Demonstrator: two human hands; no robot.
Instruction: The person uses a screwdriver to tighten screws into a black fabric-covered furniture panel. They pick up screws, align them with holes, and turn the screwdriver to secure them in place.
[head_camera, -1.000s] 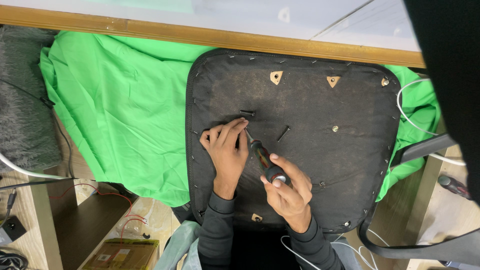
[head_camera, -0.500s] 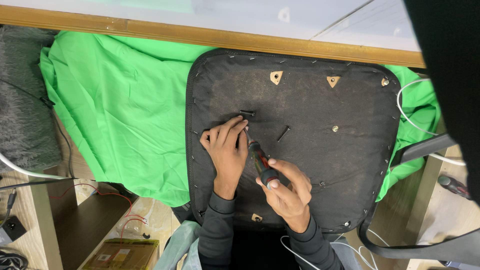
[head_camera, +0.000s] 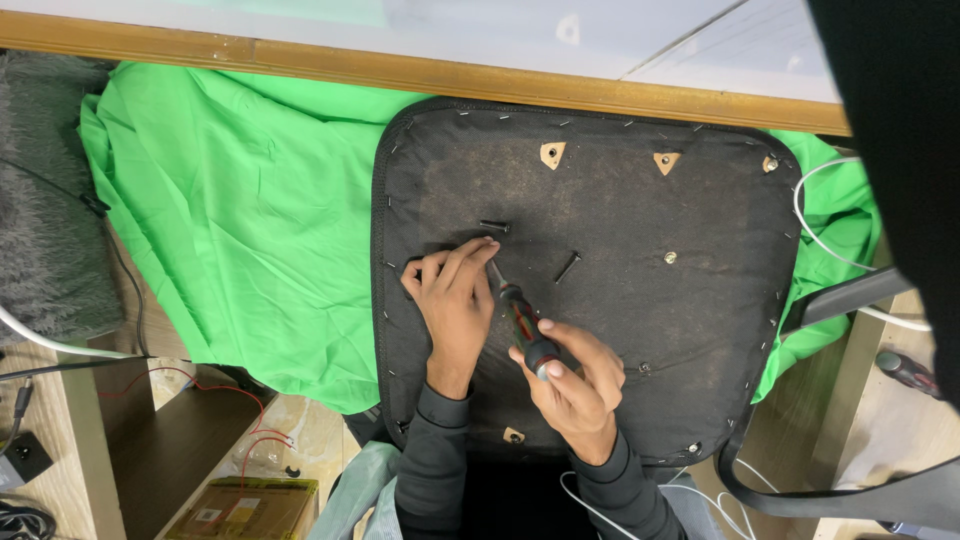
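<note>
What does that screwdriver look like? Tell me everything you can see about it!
The screwdriver has a black and red handle and a thin metal shaft. It is tilted, with its tip pointing up and left at the dark underside of the seat. The right hand grips the handle. The fingertips of the left hand are pinched together right at the tip.

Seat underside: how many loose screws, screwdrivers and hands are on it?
Loose screws: 2, one near the fingertips, one farther right
Screwdrivers: 1
Hands: 2, left and right
Total: 5
</note>
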